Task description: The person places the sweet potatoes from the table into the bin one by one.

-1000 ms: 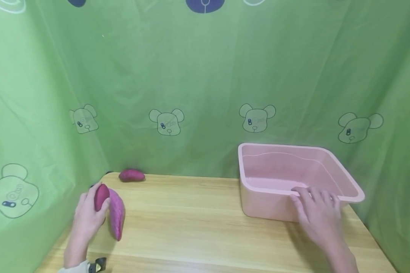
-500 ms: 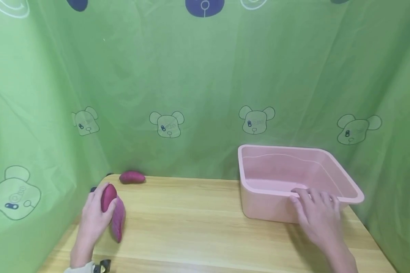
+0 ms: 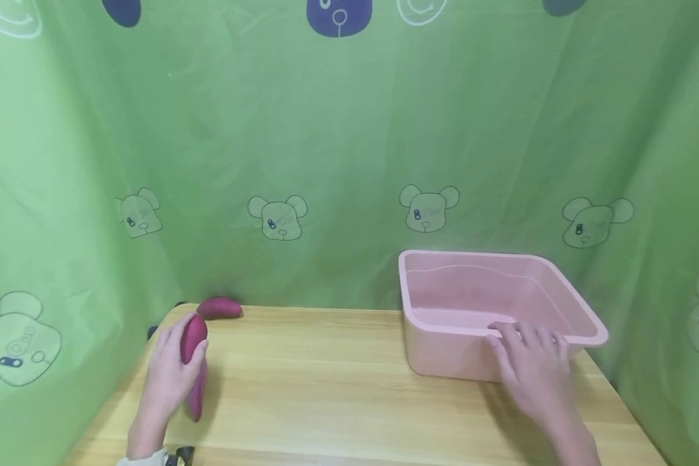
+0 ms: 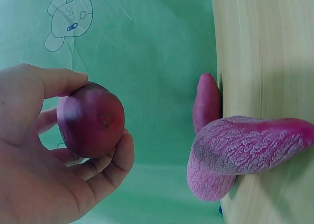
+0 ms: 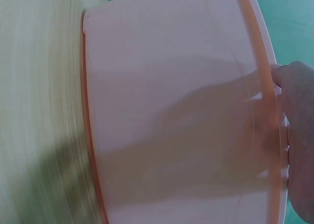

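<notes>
My left hand (image 3: 171, 372) holds a dark red-purple sweet potato (image 3: 194, 338) between thumb and curled fingers, raised off the table at the left. In the left wrist view, this sweet potato (image 4: 93, 121) points its rounded end at the camera. Just beyond it are a wrinkled sweet potato (image 4: 245, 144) and a paler one (image 4: 208, 181) partly behind that. Most of this pair is hidden by my hand in the head view. My right hand (image 3: 532, 369) grips the near rim of a pink tub (image 3: 460, 353), thumb outside and fingers over the edge.
Another sweet potato (image 3: 219, 308) lies at the back left of the wooden table (image 3: 314, 401), by the table's edge. A green curtain (image 3: 338, 129) with bear prints hangs behind and along both sides. The tub stands at the back right, open upward.
My left hand has moved a little to the right with the sweet potato, now covering more of those behind it. The right hand stays on the tub rim; the head view has shifted slightly.
</notes>
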A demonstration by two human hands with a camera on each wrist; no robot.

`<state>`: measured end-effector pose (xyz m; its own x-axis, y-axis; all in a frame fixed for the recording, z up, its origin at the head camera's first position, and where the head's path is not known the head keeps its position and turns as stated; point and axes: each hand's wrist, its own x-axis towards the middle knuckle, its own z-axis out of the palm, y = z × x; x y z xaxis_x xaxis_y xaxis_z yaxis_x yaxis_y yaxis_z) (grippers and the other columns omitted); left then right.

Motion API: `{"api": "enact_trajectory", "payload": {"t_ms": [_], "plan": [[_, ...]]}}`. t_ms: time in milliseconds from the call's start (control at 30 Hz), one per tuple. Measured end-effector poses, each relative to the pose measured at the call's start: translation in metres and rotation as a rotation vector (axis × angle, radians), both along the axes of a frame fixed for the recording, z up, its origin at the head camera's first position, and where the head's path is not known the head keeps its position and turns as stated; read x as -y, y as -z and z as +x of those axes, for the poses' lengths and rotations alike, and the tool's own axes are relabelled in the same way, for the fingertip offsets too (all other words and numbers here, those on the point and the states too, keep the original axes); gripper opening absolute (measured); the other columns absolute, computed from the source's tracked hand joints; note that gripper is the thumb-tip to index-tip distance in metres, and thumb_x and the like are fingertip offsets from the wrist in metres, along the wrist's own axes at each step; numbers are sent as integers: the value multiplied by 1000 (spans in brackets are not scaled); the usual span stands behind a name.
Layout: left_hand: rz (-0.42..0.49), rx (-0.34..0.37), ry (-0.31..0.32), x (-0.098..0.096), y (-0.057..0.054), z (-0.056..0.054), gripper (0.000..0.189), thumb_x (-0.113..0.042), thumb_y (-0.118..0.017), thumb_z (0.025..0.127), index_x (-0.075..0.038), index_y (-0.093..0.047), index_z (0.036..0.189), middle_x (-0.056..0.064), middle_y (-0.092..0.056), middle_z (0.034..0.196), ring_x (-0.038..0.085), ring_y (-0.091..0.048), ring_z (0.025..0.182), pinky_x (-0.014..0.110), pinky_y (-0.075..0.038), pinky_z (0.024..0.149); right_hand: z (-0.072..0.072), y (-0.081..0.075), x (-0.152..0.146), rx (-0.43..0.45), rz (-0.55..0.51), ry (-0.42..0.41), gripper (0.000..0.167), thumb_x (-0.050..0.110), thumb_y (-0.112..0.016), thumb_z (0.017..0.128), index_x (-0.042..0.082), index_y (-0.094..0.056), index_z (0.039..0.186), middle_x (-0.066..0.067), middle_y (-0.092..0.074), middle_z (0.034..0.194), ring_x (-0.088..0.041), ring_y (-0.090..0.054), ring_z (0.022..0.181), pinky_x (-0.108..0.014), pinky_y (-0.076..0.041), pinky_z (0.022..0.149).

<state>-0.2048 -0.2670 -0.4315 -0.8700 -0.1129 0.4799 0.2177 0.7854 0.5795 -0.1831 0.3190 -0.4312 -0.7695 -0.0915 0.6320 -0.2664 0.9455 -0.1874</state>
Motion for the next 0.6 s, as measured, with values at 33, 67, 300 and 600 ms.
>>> {"api": "enact_trajectory", "payload": {"t_ms": [33,67,300,600], "plan": [[3,0,-1,0,0,1,59,-14,-67,98,-9,-44,153,31,-52,128,50,-59,101,67,-56,71,0,0,0,1,-2,-2,28,29,-54,106,11,-63,125,-20,-61,116,-49,-49,114,-77,-21,108],[6,1,-2,0,0,1,60,-14,-67,98,-9,-44,153,31,-52,128,51,-59,101,67,-56,71,-1,0,1,0,-3,-4,28,29,-54,106,11,-63,125,-20,-62,116,-48,-49,114,-77,-22,107],[8,-1,0,-1,-3,-1,60,-16,-66,99,-12,-44,154,29,-53,128,47,-59,99,63,-56,70,-2,0,0,4,-16,-3,28,30,-53,106,10,-63,124,-20,-62,116,-49,-49,115,-78,-19,108],[9,-12,9,-7,-6,-5,59,-15,-67,98,-13,-46,153,29,-53,130,46,-56,104,64,-54,74,0,-1,2,12,-22,-11,26,29,-53,106,11,-63,123,-19,-61,116,-49,-47,114,-78,-17,108]]}}
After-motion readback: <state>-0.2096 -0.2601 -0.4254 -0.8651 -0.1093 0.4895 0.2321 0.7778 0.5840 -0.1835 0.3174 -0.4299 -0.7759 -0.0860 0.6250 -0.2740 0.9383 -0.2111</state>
